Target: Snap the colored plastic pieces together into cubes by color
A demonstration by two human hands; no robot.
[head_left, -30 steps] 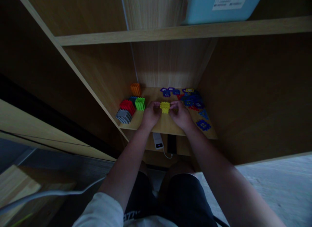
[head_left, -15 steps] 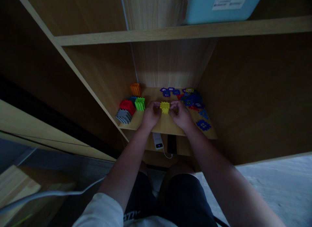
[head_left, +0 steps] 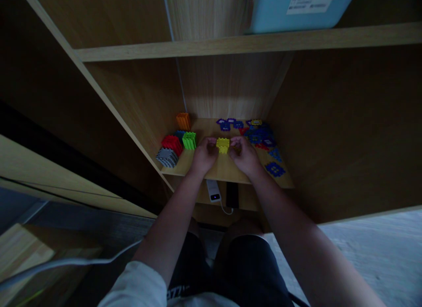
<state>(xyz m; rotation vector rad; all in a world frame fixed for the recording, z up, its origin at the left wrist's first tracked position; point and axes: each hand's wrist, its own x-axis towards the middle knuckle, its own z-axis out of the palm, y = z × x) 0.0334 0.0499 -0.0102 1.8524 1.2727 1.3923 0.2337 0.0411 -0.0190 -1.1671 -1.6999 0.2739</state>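
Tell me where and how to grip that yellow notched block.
I'd pinch the yellow notched block by its left and right edges, left hand from the left, right hand from the right: it is small and sits between them, each edge facing a hand.

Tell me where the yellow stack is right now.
In the head view, the yellow stack is near the picture's centre, between the left hand and right hand, to the right of the green stack.
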